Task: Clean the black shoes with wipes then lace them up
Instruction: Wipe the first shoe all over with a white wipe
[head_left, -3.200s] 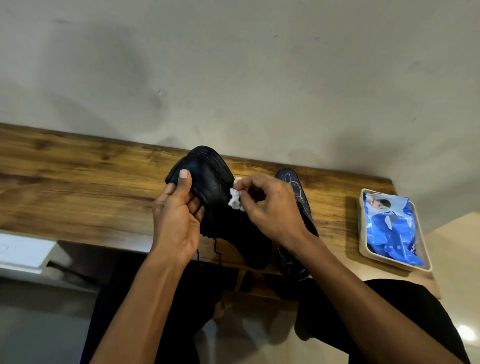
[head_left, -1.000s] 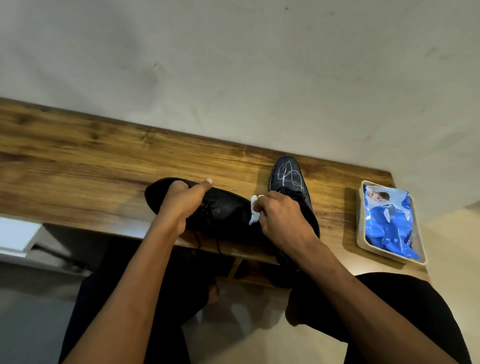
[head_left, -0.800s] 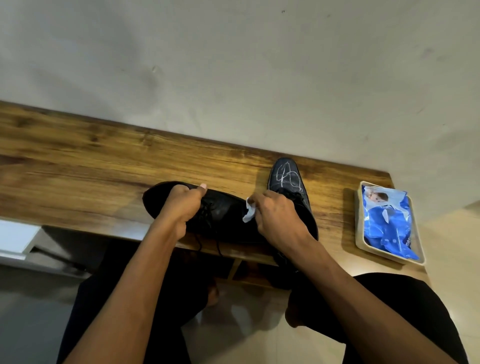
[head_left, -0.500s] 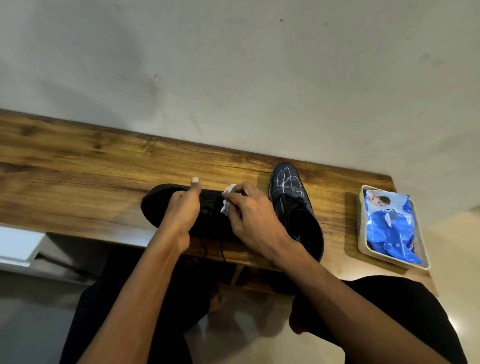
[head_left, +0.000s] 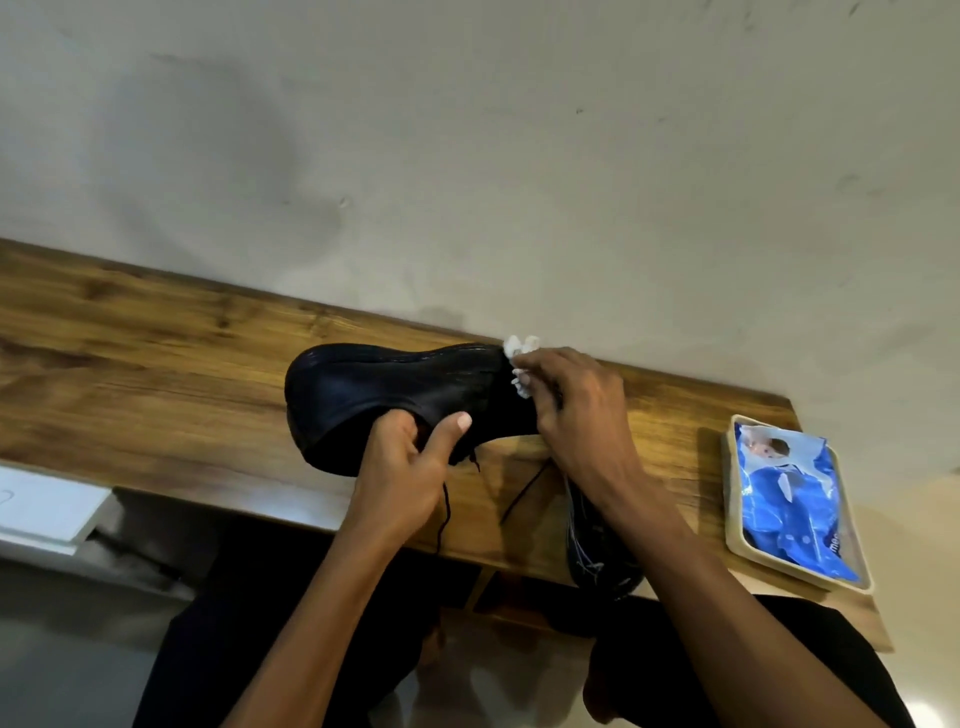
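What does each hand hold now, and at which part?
The left hand grips the black shoe at its upper near the laces, sole turned up. The right hand pinches a white wipe at the heel.

wood bench (head_left: 156, 364): 2nd shoe (head_left: 597, 551), tray (head_left: 732, 540) w/ wipes pack (head_left: 789, 499).

Wooden shelf (head_left: 156, 374): held shoe (head_left: 395, 395) above its middle, sole up; wipe (head_left: 521, 364) at that shoe's right end; second shoe (head_left: 597, 561) at front edge, right of middle; tray (head_left: 737, 551) with wipes packet (head_left: 789, 499) in it, far right.
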